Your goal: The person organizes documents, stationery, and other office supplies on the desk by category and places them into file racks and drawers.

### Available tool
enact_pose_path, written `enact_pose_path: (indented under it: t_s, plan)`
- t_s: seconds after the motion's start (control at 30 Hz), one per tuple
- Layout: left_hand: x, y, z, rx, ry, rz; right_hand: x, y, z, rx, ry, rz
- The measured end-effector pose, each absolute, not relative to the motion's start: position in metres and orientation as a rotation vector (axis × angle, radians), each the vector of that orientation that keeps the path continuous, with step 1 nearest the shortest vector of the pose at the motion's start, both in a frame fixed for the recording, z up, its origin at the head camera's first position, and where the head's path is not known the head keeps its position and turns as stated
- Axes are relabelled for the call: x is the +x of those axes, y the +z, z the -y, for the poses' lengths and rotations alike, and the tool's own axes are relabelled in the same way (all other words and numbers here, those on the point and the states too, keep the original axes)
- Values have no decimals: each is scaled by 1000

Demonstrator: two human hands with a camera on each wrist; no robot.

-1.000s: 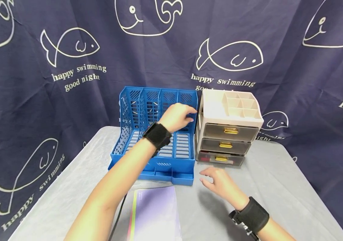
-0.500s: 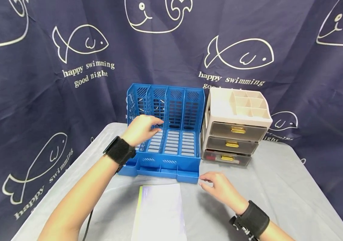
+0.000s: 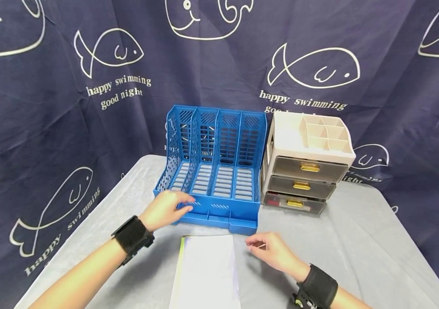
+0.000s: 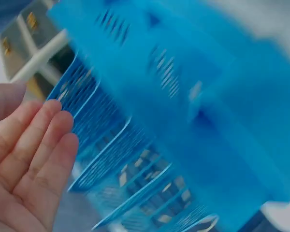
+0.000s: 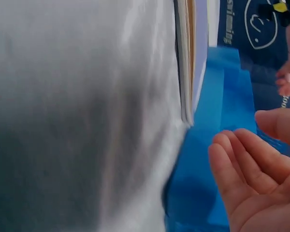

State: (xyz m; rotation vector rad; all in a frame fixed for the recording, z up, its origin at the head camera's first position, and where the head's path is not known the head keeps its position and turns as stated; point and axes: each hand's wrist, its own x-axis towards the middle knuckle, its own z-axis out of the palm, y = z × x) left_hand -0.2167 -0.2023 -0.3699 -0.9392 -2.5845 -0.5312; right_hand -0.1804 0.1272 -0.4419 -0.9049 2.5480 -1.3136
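In the head view my left hand (image 3: 166, 209) hovers over the front left of a blue file rack (image 3: 239, 210), its fingers relaxed and holding nothing. The left wrist view, partly blurred, shows the palm and fingers (image 4: 41, 140) apart from the rack's dividers. My right hand (image 3: 275, 253), loosely bent and bare of any object, is just right of a stack of notebooks or folders (image 3: 209, 270) with a pale cover. In the right wrist view the stack's edge (image 5: 186, 63) stands close beyond the right hand (image 5: 256, 174). Each wrist wears a black band.
Right of the rack stands a white drawer organizer (image 3: 290, 148) with gold-handled drawers and small top compartments. Red and white items show in its bottom drawer (image 3: 294, 203). A grey cloth covers the table (image 3: 358, 240); a navy printed curtain (image 3: 219, 77) hangs behind.
My left hand has come from above the rack's right compartments down and left to its front. The right hand has moved slightly nearer, beside the stack. The head view has shifted a little.
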Motion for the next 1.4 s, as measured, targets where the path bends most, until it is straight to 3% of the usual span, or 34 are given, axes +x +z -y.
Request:
enact_pose_path:
  t_s: [0.23, 0.47, 0.9, 1.4]
  plan:
    - [-191, -412, 212, -885, -664, 2711, -173, -451, -119, -829, -1365, -2429]
    - [-167, -434, 210, -800, -687, 2821, -169, -459, -110, -567, -1549, -2154]
    - [-141, -454, 197, -883, -447, 2771, -163, -470, -102, -259, -1689, -1977]
    - [-132, -452, 193, -823, -409, 2841, -167, -472, -95, -148, -1774, -1798]
